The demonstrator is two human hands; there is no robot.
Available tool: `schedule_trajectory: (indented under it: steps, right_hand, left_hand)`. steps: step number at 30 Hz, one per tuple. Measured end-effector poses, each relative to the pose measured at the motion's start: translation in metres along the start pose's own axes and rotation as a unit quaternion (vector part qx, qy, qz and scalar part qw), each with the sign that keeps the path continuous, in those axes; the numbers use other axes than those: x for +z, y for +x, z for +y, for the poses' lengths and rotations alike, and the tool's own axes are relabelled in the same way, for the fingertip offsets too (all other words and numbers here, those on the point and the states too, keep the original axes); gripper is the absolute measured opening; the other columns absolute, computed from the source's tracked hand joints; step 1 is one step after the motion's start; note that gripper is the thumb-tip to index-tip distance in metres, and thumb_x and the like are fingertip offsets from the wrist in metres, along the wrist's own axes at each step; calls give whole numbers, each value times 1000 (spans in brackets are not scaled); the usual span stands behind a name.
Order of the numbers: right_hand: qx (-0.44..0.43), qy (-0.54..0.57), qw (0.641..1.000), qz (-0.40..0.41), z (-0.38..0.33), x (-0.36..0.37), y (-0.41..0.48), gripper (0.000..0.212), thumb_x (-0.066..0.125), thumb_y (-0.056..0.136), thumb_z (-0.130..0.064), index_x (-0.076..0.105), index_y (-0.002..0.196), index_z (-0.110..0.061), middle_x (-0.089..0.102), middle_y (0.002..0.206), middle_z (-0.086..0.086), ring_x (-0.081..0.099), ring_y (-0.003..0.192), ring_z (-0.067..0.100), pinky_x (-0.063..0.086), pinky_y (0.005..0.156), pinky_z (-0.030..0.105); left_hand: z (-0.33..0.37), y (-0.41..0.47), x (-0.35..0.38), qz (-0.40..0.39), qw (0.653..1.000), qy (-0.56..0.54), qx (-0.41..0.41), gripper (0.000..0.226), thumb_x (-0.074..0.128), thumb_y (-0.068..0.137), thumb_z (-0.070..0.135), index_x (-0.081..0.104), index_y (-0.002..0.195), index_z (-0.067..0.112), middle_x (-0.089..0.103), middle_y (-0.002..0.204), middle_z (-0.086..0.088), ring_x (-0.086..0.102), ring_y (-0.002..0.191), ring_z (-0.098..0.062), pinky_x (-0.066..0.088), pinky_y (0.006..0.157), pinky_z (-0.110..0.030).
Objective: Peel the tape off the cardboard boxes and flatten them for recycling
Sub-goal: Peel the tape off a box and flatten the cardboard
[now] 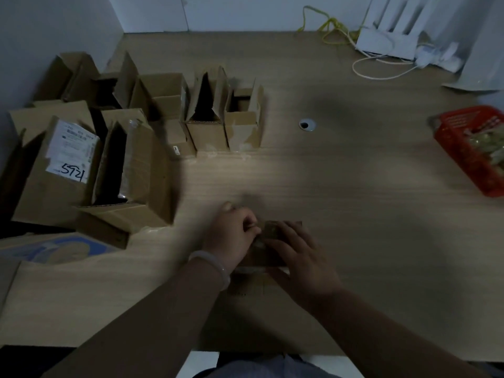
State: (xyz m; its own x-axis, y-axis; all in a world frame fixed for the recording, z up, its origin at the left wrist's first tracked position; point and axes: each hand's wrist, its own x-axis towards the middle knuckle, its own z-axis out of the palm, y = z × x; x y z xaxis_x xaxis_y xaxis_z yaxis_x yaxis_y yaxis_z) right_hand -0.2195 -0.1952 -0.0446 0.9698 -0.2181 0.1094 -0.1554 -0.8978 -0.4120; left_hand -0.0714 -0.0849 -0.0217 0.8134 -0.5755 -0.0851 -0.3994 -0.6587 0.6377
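Note:
A small cardboard box lies near the table's front edge, mostly covered by both hands. My left hand has its fingers curled at the box's left end and seems to pinch something there, perhaps tape; the dim light hides it. My right hand lies spread over the box top, pressing it down. Several opened cardboard boxes stand upright at the left. The nearest large box carries a white shipping label.
A wooden table has a cable hole in it. A red basket with pale contents sits at the right edge. A white device with cables stands at the back right. Flat cardboard with blue print lies front left.

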Motion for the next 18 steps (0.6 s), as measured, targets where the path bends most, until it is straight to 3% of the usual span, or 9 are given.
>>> schedule_trajectory:
  steps: [3,5,7,8,10,13,16,18]
  right_hand:
    - [-6,54,999,5,9,4,-7,47,55,89,-43,58,131,-21,38,150,12,29,142,30,35,110,49]
    - [45,140,988,44,13,6,-9,45,59,92,-33,53,135,-19,33,153,9,33,141,25,39,108,40]
    - [137,188,969,87,18,8,-10,52,62,92,-28,46,140,-18,28,155,4,33,140,16,33,108,27]
    - [194,194,958,80,22,9,-10,56,63,91,-29,42,142,-17,28,155,2,32,140,15,27,108,23]
    - [288,216,933,-9,29,10,-8,54,58,93,-37,43,142,-18,39,149,2,36,137,18,26,107,21]
    - [307,351,881,-79,29,9,-7,35,49,96,-43,60,124,-26,62,124,-2,55,120,16,41,99,30]
    - [282,464,839,-12,17,1,-7,34,48,89,-49,66,114,-35,64,123,-7,56,116,2,40,106,30]
    - [265,462,846,35,15,-7,-4,31,48,96,-33,62,124,-30,58,133,-4,50,124,3,34,112,30]
  left_hand:
    - [-1,3,-1,9,1000,0,-1,35,77,74,24,50,97,28,45,91,9,49,76,-6,37,69,-24]
    - [-1,1,-1,0,997,51,57,29,72,79,23,55,102,26,48,99,3,53,84,-16,44,73,-29]
    - [-4,-3,0,2,990,87,111,20,70,82,22,63,100,20,52,101,-4,56,87,-25,49,75,-36]
    - [-7,-7,1,4,987,94,128,20,70,81,22,66,100,17,54,100,-6,56,88,-26,50,76,-38]
    - [-14,-15,3,14,981,121,150,32,73,78,29,69,107,16,57,102,-7,56,93,-26,51,82,-38]
    - [-23,-24,6,12,975,173,142,53,63,83,48,60,128,22,54,127,-9,49,116,-30,41,100,-37]
    - [-26,-27,7,-48,993,79,77,70,64,84,50,40,144,23,35,147,-6,32,134,-21,22,112,-24]
    - [-25,-27,5,-36,998,-22,46,74,71,81,39,39,144,18,34,140,1,31,128,-7,16,104,-6]
